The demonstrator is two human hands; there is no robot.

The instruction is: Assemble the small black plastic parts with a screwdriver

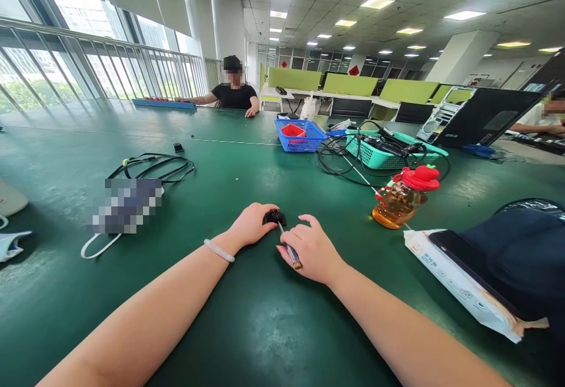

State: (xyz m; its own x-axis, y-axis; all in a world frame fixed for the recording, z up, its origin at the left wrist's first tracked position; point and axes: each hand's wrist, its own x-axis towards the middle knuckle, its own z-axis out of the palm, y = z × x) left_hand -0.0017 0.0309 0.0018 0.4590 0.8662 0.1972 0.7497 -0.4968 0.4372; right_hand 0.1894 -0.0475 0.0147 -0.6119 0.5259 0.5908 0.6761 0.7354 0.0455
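Near the middle of the green table (273,328), my left hand (253,224) grips a small black part (276,218) between thumb and fingers; its exact kind is too small to make out. My right hand (313,249) is closed around a screwdriver (292,253) with a dark handle and brown end. The thin metal shaft points away from me, and its tip meets the black part. A pale bangle circles my left wrist.
To the right stand a red-lidded bottle (399,199), a wipes pack (468,287) with a phone (481,269) on it, and a teal basket (388,154) of cables. A blue basket (300,137) sits farther back. Left lies a lanyard (150,166). A person (233,90) sits opposite.
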